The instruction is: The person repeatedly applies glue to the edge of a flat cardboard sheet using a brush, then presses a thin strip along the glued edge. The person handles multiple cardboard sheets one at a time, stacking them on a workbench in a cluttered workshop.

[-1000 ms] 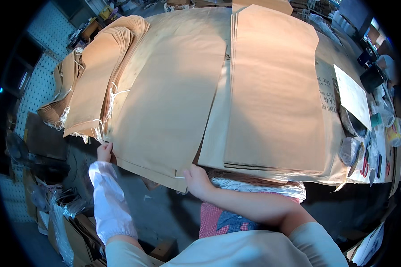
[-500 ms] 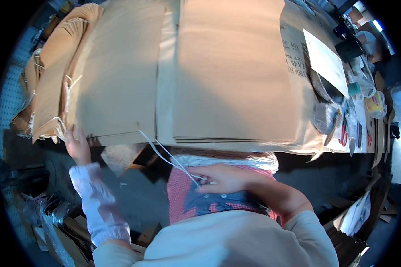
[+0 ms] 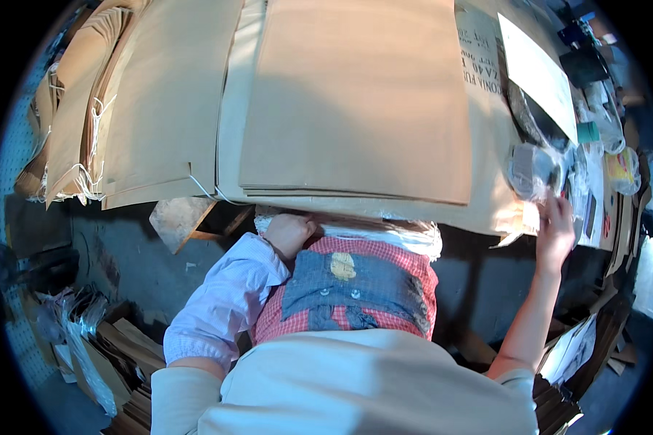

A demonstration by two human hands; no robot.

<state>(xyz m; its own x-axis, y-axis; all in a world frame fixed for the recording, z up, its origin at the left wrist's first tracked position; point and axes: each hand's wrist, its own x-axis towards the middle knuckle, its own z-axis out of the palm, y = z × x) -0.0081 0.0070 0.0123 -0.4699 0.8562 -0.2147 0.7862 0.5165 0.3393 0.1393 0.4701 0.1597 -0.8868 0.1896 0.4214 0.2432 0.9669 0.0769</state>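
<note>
At my waist, my left hand (image 3: 289, 233) is curled closed against a bundle of white string (image 3: 374, 229) below the table edge; its fingertips are partly hidden. A loose white string (image 3: 199, 186) crosses the front edge of a brown paper stack (image 3: 174, 109) to its left. Over at the table's right end, my right hand (image 3: 556, 225) closes on scissors whose red handle (image 3: 563, 195) shows only as a sliver at the fingertips. A clear plastic bag (image 3: 531, 172) lies just beyond that hand. Before me is a second flat stack of brown paper sheets (image 3: 355, 109).
Tied brown paper bundles (image 3: 80, 109) stand at the far left. On the right are a white sheet (image 3: 537, 76), a green-rimmed roll (image 3: 588, 132), a yellow packet (image 3: 622, 172) and another red-handled tool (image 3: 606, 225). Cardboard and plastic scraps (image 3: 87, 355) lie at the lower left.
My left hand has left the paper bundles and come to the string at my waist. My right hand has let go of the loose string and reached right to the scissors.
</note>
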